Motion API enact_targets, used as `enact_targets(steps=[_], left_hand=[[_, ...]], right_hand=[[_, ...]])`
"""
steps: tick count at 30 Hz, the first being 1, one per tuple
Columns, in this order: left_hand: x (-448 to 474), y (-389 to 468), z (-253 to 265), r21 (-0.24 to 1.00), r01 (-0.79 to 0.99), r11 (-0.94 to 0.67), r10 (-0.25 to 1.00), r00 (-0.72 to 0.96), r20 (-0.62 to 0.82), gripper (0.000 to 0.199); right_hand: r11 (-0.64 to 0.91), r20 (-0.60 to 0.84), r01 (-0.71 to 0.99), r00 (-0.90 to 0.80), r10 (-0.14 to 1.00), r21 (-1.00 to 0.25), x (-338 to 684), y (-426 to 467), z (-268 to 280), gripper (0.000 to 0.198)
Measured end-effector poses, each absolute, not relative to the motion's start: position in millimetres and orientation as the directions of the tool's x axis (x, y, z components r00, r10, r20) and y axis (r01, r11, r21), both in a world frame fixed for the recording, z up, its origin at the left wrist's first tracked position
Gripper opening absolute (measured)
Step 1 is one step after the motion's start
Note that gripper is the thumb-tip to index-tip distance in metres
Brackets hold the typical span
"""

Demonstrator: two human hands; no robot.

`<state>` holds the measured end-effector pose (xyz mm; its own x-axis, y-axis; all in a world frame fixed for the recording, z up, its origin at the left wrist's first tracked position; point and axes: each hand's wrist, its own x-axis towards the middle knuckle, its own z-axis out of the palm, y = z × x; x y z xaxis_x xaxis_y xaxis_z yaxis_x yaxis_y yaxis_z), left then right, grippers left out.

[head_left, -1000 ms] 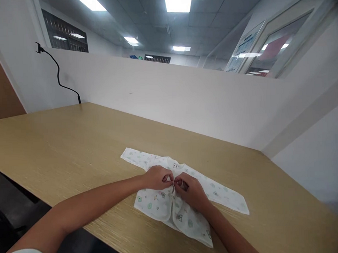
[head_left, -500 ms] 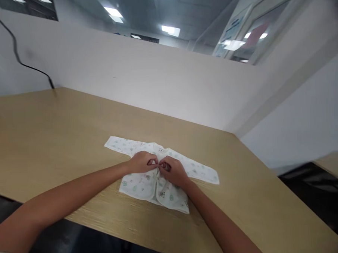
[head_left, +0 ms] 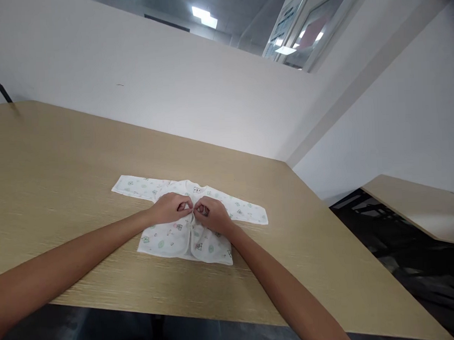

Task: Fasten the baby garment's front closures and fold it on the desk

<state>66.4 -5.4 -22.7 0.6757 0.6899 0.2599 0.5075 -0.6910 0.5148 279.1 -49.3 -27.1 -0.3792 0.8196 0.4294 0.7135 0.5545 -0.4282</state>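
A small white baby shirt (head_left: 166, 239) with a green and grey print lies face up, its sleeves spread to both sides. Its front edges meet at mid-chest and part below into a narrow gap. My left hand (head_left: 172, 207) pinches the left front edge between thumb and finger. Close against it, my right hand (head_left: 213, 214) pinches the other front edge, the fingertips of both hands nearly touching. Whatever fastening lies between the fingertips is too small and covered to make out.
The shirt rests on a wood-look table (head_left: 79, 141). A white partition (head_left: 163, 87) rises along the back edge, with a window above. A black cable (head_left: 3, 92) comes down at the far left. Another tabletop (head_left: 420, 206) stands beyond the right edge.
The view has turned, so the shirt and hands appear further left and slightly higher. Both hands keep pinching the front edges at mid-chest, with little other visible movement.
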Motion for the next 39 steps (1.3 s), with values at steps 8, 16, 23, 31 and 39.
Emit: enact_targets(steps=[8, 16, 23, 31, 39], left_hand=[[66.8, -6.1, -22.8, 0.494, 0.516, -0.700, 0.685, 0.682, 0.259, 0.015], [67.2, -7.6, -22.9, 0.451, 0.518, -0.727, 0.671, 0.674, 0.308, 0.015], [66.9, -6.4, -23.9, 0.473, 0.497, -0.727, 0.667, 0.676, 0.315, 0.016], [63.5, -1.7, -24.7, 0.613, 0.397, -0.683, 0.664, 0.686, 0.296, 0.016], [65.3, -3.4, -22.6, 0.628, 0.434, -0.646, 0.698, 0.669, 0.256, 0.013]], right_hand=[[0.533, 0.423, 0.733, -0.361, 0.831, -0.422, 278.8, -48.8, -28.1, 0.007], [0.523, 0.407, 0.727, -0.357, 0.841, -0.445, 280.4, -48.2, -28.8, 0.005], [0.536, 0.409, 0.713, -0.368, 0.835, -0.452, 281.1, -49.1, -29.0, 0.006], [0.524, 0.403, 0.718, -0.358, 0.842, -0.458, 283.1, -48.9, -31.6, 0.006], [0.394, 0.296, 0.663, -0.262, 0.918, -0.637, 280.4, -48.5, -26.8, 0.008]])
